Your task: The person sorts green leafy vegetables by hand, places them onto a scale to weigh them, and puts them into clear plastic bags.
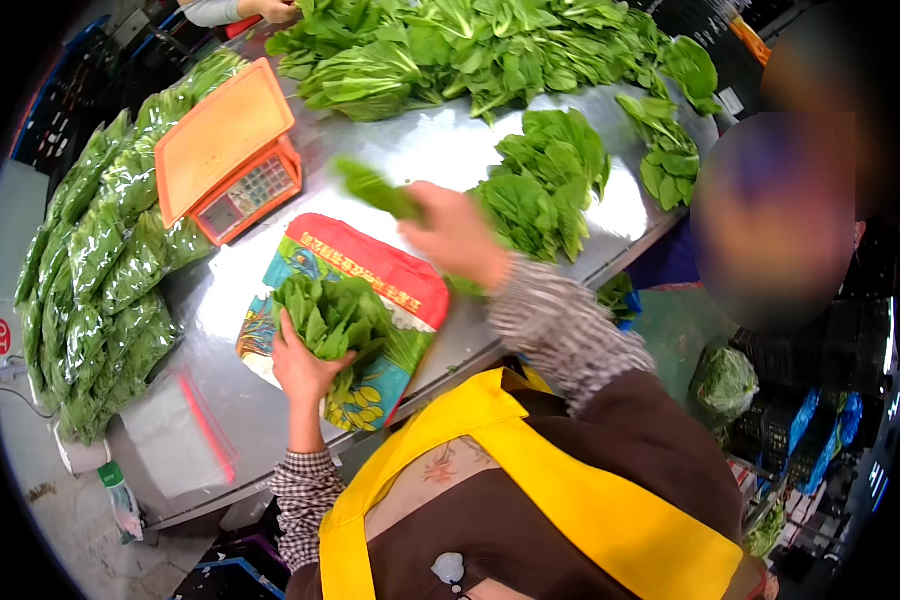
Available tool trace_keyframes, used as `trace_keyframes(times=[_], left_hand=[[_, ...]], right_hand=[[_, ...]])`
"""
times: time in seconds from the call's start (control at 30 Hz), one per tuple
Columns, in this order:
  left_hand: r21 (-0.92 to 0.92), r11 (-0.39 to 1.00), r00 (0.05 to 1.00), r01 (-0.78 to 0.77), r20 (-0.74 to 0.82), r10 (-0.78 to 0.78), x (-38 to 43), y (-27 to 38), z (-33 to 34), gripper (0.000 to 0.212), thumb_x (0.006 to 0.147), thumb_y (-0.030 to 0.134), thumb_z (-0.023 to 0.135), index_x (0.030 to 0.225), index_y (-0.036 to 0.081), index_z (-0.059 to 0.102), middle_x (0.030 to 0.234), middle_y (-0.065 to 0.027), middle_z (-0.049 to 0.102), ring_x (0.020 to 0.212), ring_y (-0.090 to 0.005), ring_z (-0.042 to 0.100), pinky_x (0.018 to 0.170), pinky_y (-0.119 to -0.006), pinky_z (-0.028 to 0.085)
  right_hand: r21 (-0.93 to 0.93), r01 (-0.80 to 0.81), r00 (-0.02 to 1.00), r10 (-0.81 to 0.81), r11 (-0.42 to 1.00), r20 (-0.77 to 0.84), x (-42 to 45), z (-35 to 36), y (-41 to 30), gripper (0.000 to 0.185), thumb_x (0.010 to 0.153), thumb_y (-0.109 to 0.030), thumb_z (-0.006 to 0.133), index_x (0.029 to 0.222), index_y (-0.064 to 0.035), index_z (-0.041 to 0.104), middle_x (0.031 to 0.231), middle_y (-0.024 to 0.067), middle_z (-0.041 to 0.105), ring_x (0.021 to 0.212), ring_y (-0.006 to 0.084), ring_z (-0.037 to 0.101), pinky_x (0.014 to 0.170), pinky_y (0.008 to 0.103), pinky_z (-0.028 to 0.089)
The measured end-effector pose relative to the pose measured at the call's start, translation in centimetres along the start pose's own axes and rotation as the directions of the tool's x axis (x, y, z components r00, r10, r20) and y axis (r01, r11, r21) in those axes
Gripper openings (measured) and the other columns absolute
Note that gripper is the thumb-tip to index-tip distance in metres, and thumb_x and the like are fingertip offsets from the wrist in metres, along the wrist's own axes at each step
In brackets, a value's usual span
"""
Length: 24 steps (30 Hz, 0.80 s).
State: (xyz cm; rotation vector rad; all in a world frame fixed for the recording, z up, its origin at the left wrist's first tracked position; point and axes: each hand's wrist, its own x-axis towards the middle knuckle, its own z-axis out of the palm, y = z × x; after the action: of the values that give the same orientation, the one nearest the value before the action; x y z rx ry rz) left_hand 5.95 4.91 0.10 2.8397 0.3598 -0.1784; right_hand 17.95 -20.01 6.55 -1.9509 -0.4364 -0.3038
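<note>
My left hand (304, 367) grips a bunch of leafy greens (337, 311) above a colourful printed mat (412, 281) with a red band that bears writing. In my right hand (450, 229) is a single green leafy stalk (371, 187), blurred by motion and held over the steel table near the mat's upper edge. Just beyond the right wrist lies a loose heap of the same greens (547, 184) on the metal.
An orange digital scale (225, 150) stands left of the mat. Bagged greens (112, 262) are piled along the left side. Flat clear plastic bags (176, 435) lie at the near left. Loose greens (480, 52) cover the far side. Another person's hand (277, 10) shows at the top.
</note>
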Motion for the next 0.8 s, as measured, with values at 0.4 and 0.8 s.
trace_keyframes(times=[0.4, 0.8], left_hand=[[0.021, 0.999, 0.999, -0.037, -0.019, 0.038, 0.5, -1.7, 0.1, 0.116, 0.046, 0.045, 0.083, 0.135, 0.003, 0.022, 0.111, -0.0229, 0.048, 0.102, -0.0347, 0.050, 0.085, -0.040, 0.043], [-0.018, 0.999, 0.997, 0.029, 0.069, -0.028, -1.0, -0.6, 0.3, 0.118, 0.044, 0.054, 0.080, 0.137, 0.008, 0.022, 0.106, -0.0218, 0.051, 0.093, -0.0363, 0.055, 0.077, -0.042, 0.048]], right_hand=[[-0.602, -0.065, 0.996, 0.090, 0.796, 0.012, -17.0, -11.1, 2.3, 0.038, 0.064, -0.008, 0.070, 0.100, -0.0038, 0.057, 0.101, 0.0134, 0.055, 0.097, 0.0319, 0.051, 0.084, 0.0396, 0.041], [0.030, 0.720, 0.531, -0.579, 0.693, 0.618, -11.4, 6.6, -1.2, 0.009, 0.066, -0.014, 0.055, 0.074, -0.0106, 0.053, 0.072, 0.0022, 0.048, 0.075, 0.0188, 0.051, 0.065, 0.0308, 0.042]])
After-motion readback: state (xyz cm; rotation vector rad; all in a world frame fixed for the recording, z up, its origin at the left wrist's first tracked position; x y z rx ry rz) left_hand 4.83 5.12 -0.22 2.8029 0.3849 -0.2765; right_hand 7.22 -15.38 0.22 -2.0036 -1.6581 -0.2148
